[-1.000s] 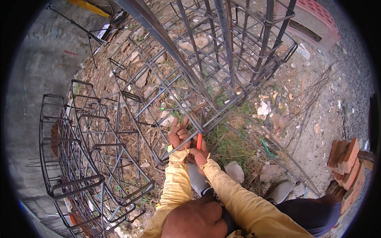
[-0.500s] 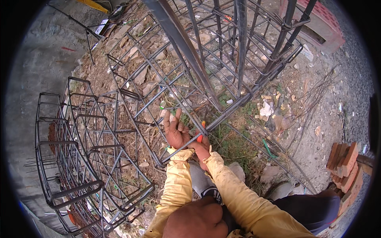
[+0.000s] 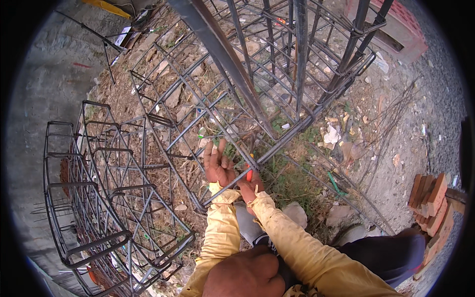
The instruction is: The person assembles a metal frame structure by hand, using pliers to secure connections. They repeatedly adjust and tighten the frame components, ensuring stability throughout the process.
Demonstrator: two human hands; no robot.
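Note:
My left hand (image 3: 216,164) is raised beside a crossing of steel bars, palm up, its fingers stretched and slightly bent with nothing visible in them. Close to its right, my right hand (image 3: 251,184) is closed around a red-and-yellow-handled hand tool (image 3: 249,174). A bar partly covers the tool, and its working end cannot be made out. Both hands are at the near corner of a rebar cage (image 3: 283,146), whose bars cross just above my wrists. Thick upright bars (image 3: 225,59) rise from the cage beyond my hands.
Another rebar cage (image 3: 96,235) of rectangular hoops lies to the left, near a grey concrete surface (image 3: 54,84). At the right is a stack of bricks (image 3: 429,198). A faded red slab-like object (image 3: 413,42) lies at the far right. Rubble, grass and scraps cover the ground.
My right hand and the tool have shifted slightly down and left, and less of the handle shows. My left hand stays in nearly the same place.

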